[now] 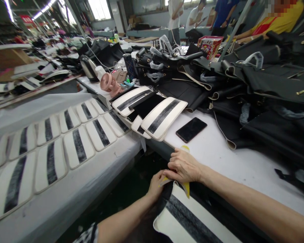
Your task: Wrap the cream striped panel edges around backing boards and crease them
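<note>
I see the right hand (183,167) with its grip closed around what looks like a partly peeled banana (186,189), held low before the body, its yellow peel flaring just over a black-striped white panel (192,216). The left hand (155,185) meets it, fingers curled; I can't tell what that grip holds. My worry is a stain if the peel droops onto the white. Squeezing too hard could crush the fruit and drop bits there.
</note>
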Available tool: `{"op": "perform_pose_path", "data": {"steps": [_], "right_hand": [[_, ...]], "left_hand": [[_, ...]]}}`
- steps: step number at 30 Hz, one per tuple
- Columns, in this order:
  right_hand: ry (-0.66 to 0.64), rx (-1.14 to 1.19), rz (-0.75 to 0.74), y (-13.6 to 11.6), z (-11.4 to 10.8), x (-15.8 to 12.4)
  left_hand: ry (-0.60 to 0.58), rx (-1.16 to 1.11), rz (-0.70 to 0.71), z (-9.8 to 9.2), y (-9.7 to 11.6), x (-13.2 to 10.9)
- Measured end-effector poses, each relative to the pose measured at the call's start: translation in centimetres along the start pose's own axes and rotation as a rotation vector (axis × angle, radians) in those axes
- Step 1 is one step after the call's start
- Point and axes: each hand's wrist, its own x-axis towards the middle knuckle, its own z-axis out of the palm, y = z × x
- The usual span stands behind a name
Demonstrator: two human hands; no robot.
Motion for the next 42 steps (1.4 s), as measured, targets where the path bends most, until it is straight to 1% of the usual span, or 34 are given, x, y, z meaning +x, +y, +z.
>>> {"op": "perform_pose_path", "data": {"steps": [1, 2, 4, 6, 7, 9, 11, 16, 25, 32, 37, 42], "right_hand": [[0.013, 0.000, 0.002, 0.0, 0.1, -0.1], [0.020, -0.001, 0.003, 0.0, 0.1, -0.1], [0.022, -0.005, -0.008, 0.0, 0.2, -0.2], [0.018, -0.012, -0.015, 0.1, 0.2, -0.2], [0.018, -0.015, -0.015, 0.1, 0.3, -0.3], [0.022, -0.023, -0.016, 0.1, 0.3, -0.4], [0.023, -0.026, -0.022, 0.1, 0.3, -0.5], [0.023, -0.022, -0.034, -0.1, 0.1, -0.6], [-0.038, -0.026, -0.003, -0.4, -0.2, -0.7], [-0.025, -0.026, 0.014, -0.5, 0.0, -1.0], [-0.044, -0.014, 0.029, -0.7, -0.2, -1.3], [-0.058, 0.008, 0.073, -1.3, -0.1, -1.9]], "left_hand": [[0.056, -0.015, 0.019, -0.1, 0.7, -0.4], [0.079, -0.020, 0.049, -0.1, 1.6, -1.1], [0.041, 0.053, 0.115, -0.1, 3.8, -2.7], [-0.033, 0.254, 0.159, 0.2, 5.9, -4.3], [-0.053, 0.354, 0.164, 0.4, 6.7, -4.9], [-0.040, 0.480, 0.157, 0.8, 7.6, -5.5], [-0.012, 0.544, 0.154, 1.1, 7.6, -5.6], [0.034, 0.642, 0.178, 1.2, 6.7, -5.3], [-0.001, 0.693, 0.191, 1.2, 6.8, -5.3], [-0.015, 0.752, 0.200, 1.2, 6.6, -5.4], [-0.006, 0.796, 0.222, 1.3, 6.3, -5.3], [-0.039, 0.874, 0.230, 1.5, 6.2, -5.1]]}}
